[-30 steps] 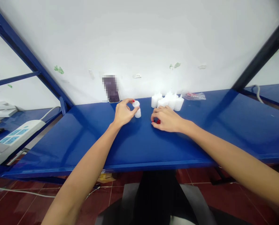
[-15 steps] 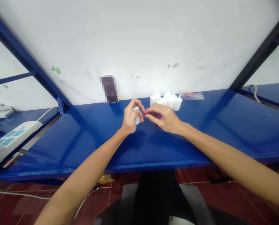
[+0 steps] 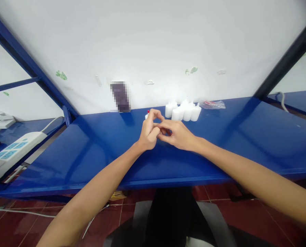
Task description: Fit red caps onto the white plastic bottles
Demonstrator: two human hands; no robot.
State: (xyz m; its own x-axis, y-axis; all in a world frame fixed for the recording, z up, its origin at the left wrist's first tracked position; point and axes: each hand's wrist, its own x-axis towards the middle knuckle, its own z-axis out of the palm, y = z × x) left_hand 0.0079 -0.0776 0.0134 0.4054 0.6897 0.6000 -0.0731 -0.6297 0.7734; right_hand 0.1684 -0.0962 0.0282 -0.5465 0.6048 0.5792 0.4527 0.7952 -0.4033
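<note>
My left hand (image 3: pixel 150 134) is curled closed above the blue table, its thumb and bent forefinger against the fingertips of my right hand (image 3: pixel 177 133). The fingers almost wholly hide the small white bottle inside the left hand. My right hand is pinched at the small red cap, which the fingers cover. Just behind my left hand shows another small white bottle (image 3: pixel 146 117) with a red tip. Several white squeeze bottles (image 3: pixel 186 112) with narrow nozzles stand upright together beyond my right hand.
A clear plastic bag (image 3: pixel 214 104) with red pieces lies right of the bottles. A dark, blurred-out phone-like object (image 3: pixel 121 97) leans against the white wall. Blue frame posts (image 3: pixel 279 58) bound the blue table (image 3: pixel 104 147). At far left is a white power strip (image 3: pixel 19 151).
My two hands have come together, and the red cap in my right fingertips has gone out of sight. The red-tipped bottle behind my left hand now shows more.
</note>
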